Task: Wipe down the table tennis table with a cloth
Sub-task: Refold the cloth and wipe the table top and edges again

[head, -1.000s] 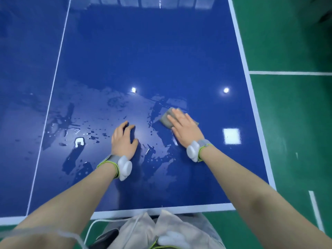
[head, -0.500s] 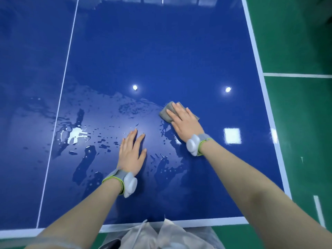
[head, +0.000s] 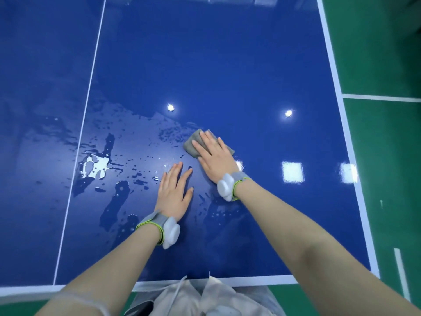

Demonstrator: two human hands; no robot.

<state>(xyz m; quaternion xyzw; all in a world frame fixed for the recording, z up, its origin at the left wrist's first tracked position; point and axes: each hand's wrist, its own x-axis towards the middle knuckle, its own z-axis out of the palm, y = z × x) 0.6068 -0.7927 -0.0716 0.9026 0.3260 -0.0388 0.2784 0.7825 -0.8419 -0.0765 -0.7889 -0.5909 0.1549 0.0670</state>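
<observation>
- Both hands are flat on the table (head: 227,65); right hand (head: 214,156), fingers straight, presses the grey cloth (head: 193,144).
- Cloth has slid a bit farther up and left over the last second, to the wet patch's far edge.
- Left hand (head: 174,195), fingers spread wide and holding nothing, has moved in beside the right.
- Puddle (head: 95,166) and droplets near the white line (head: 84,115) remain, well left of the cloth, so wiping looks far from done.

The right hand (head: 215,159) lies flat on a gray cloth (head: 193,142) on the blue desk (head: 227,65). The left hand (head: 174,193) rests flat just beside it. Water drops (head: 95,166) shine to the left. The floor (head: 382,144) is green.
</observation>
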